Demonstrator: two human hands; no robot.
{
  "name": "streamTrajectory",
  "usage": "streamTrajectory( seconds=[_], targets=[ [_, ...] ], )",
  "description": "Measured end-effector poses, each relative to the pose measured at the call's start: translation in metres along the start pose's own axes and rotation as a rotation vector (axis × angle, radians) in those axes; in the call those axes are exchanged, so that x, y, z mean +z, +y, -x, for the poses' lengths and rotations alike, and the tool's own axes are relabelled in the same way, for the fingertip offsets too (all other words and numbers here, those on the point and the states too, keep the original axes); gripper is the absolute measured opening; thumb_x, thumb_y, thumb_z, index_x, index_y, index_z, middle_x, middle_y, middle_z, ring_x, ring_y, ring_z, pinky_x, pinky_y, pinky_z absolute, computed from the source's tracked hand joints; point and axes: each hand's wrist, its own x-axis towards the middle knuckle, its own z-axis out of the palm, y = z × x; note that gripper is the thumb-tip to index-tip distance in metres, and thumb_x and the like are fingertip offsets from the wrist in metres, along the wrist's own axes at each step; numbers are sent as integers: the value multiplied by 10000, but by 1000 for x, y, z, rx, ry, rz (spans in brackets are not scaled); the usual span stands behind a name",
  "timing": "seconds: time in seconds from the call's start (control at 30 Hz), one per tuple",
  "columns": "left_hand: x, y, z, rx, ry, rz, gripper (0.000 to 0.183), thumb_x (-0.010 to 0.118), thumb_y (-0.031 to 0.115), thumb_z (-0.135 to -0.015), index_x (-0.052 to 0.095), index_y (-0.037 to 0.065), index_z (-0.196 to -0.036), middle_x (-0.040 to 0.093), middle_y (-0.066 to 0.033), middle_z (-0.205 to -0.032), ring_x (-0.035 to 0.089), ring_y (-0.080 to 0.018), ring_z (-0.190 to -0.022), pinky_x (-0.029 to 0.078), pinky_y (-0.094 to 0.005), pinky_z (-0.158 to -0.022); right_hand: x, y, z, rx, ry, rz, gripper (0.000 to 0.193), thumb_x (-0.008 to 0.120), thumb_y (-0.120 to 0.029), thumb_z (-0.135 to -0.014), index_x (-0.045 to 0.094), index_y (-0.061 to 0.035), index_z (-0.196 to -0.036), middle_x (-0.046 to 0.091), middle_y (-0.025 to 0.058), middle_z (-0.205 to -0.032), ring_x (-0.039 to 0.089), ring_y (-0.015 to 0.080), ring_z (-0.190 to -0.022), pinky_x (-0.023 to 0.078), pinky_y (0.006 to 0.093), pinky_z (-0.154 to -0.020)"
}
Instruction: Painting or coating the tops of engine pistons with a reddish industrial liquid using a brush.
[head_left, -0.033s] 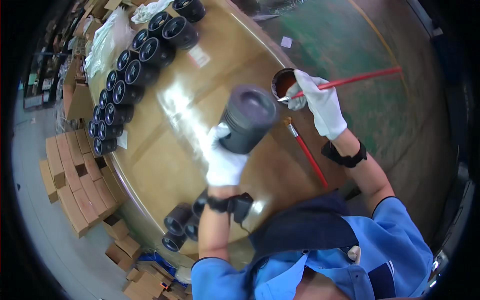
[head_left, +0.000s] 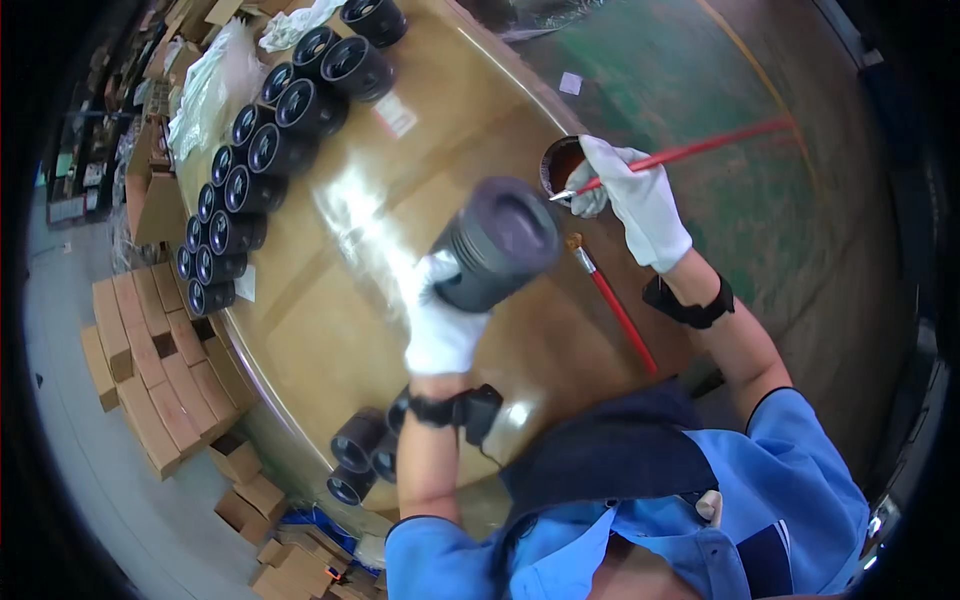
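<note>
While the gloved left hand (head_left: 440, 325) curls around the lower end of a dark piston (head_left: 500, 245), its fingers are partly hidden, yet the grip looks firm. Seen from the head camera, that piston is tilted above the table (head_left: 425, 205), its round end facing up and to the right, with ring grooves along its side; its edges are slightly blurred. Closed in a pinch, the gloved right hand (head_left: 635, 205) has hold of a red tool (head_left: 690, 152), whose long handle slants away to the upper right. The tool's pale tip points left, near the piston; whether they touch, I cannot tell. Just behind the right fingers sits a tin (head_left: 548, 165), reddish-brown inside, by the table's edge. Below it, a brush (head_left: 620, 315) with a red handle lies on the table, its bristles toward the tin. Along the far left side, more pistons (head_left: 310, 105) stand close together, and a smaller cluster (head_left: 357, 440) is near the left forearm. Cartons (head_left: 160, 370) are stacked on the floor (head_left: 90, 430) beyond.
</note>
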Motion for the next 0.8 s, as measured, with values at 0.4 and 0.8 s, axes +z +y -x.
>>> streamTrajectory(
  seconds=[0.4, 0.8],
  targets=[
    [12, 0, -16, 105, 23, -432, 194, 649, 64, -843, 697, -31, -1006, 706, -44, -906, 649, -149, -842, 512, -278, -807, -3, 58, 44, -934, -88, 795, 118, 700, -60, -868, 615, -63, -787, 459, 50, -592, 497, 265, -535, 401, 378, -525],
    [33, 107, -271, 1116, -348, -1555, 180, 579, 190, -903, 710, 67, -903, 688, -175, -856, 662, -357, -814, 532, -417, -732, -45, 57, 4, -900, -38, 899, 321, 743, -23, -812, 508, -77, -599, 455, 85, -574, 492, 254, -513, 394, 381, -495]
  ],
)
